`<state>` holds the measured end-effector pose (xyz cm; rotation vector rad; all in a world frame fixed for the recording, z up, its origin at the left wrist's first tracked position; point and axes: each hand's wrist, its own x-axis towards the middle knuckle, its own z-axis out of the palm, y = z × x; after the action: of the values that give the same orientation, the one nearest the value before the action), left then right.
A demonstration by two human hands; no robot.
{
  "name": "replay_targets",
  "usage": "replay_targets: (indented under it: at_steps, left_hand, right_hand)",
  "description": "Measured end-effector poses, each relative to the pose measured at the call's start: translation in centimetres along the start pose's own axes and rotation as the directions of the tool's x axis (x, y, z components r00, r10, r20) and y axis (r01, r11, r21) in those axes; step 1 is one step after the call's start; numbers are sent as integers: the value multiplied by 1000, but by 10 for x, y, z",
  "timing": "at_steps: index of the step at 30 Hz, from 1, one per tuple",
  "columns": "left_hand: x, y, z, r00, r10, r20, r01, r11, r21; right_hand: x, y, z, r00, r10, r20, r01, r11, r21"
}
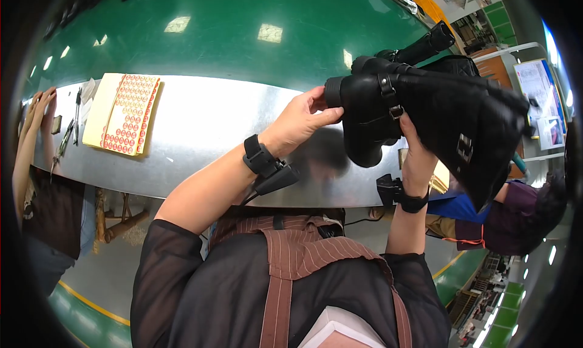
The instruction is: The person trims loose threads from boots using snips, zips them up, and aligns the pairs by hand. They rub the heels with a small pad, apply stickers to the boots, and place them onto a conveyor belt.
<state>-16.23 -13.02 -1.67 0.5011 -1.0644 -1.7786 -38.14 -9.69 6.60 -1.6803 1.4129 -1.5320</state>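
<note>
A black leather boot [434, 102] with buckled straps is lifted over the metal table edge, lying on its side with the shaft toward the right. My left hand [302, 122] pinches the heel end of its sole between thumb and fingers. Wrapped under the boot near the ankle strap, my right hand [419, 157] supports it; most of its fingers are hidden behind the leather. The toe points down toward me. Both wrists wear black bands with small devices.
Another black boot [425, 44] lies behind on the green surface [231, 35]. Left on the metal table [200, 148] are a stack of yellow sheets with red round stickers [130, 114] and scissors [64, 138]. One person's hands [39, 108] rest at far left; another person [516, 217] is at right.
</note>
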Motion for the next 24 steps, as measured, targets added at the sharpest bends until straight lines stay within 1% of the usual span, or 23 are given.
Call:
replay_targets:
  at_steps: [2,3,4,5,6,7,8,9,10,11,12,13,14,15,16,17,18,19,20,21,22,23,24]
  left_hand:
    - [1,-3,-2,998,7,-64,-9,1000,-25]
    - [1,-2,-2,998,7,-64,-9,1000,-23]
    - [0,1,-1,996,31,-87,-28,999,36]
    - [-1,2,-1,993,55,-108,-45,994,95]
    - [0,0,-2,993,53,-103,-43,994,97]
    - [2,-4,-4,986,62,-154,-50,996,80]
    - [3,-7,-5,976,69,-205,-57,996,63]
    - [3,-5,-4,977,66,-201,-54,996,64]
    - [1,-1,-3,971,43,-237,-11,990,137]
    - [0,2,-2,962,23,-273,36,977,209]
    - [1,-8,-9,963,18,-268,41,976,212]
    - [3,-22,-19,933,283,-222,-59,729,682]
    - [5,-35,-28,875,483,-39,-105,267,958]
    - [5,-34,-28,880,474,-25,-115,264,958]
    - [4,-32,-27,904,425,-46,-120,356,927]
    - [5,-30,-27,926,373,-64,-118,444,889]
    - [5,-30,-28,931,363,-47,-125,436,891]
    - [6,-30,-28,949,297,-103,-81,547,833]
    - [7,-29,-28,963,221,-152,-29,647,762]
    - [6,-26,-27,969,159,-189,24,701,713]
    - [6,-23,-29,974,149,-170,21,690,723]
    - [6,-21,-31,972,123,-200,47,734,678]
    - [6,-19,-31,968,96,-231,74,772,632]
  right_hand:
    - [2,-1,9,995,81,-58,-78,996,46]
    - [4,-4,13,996,61,-58,-62,998,-12]
    - [6,-8,16,996,61,-60,-62,998,-11]
    - [8,-11,19,997,4,-74,-12,994,-105]
    - [11,-14,22,995,-54,-85,36,979,-199]
    - [12,-16,27,984,-131,-117,95,957,-274]
    - [12,-17,26,984,-130,-122,92,957,-275]
    - [11,-17,24,991,-78,-107,24,900,-434]
    - [10,-18,23,995,-21,-100,-41,814,-580]
    - [6,-21,24,998,-16,-59,-22,808,-589]
    - [0,-32,28,999,48,-26,-53,736,-675]
    - [-5,-24,30,996,67,66,-1,709,-705]
    - [-11,-16,30,984,90,152,51,681,-730]
    - [-17,-22,36,971,165,174,43,593,-804]
    - [-20,-18,31,973,169,158,27,594,-804]
    - [-23,-8,26,975,68,211,118,645,-755]
    - [-24,-4,21,967,-36,253,208,684,-699]
    - [-26,-3,14,955,-6,295,204,734,-647]
    - [-29,-5,7,962,-1,273,185,738,-649]
    - [-31,-13,1,944,25,330,172,815,-553]
    - [-33,-16,-6,921,38,389,152,882,-446]
    - [-39,-10,-14,919,103,380,62,916,-397]
    - [-42,-8,-25,927,103,360,48,920,-389]
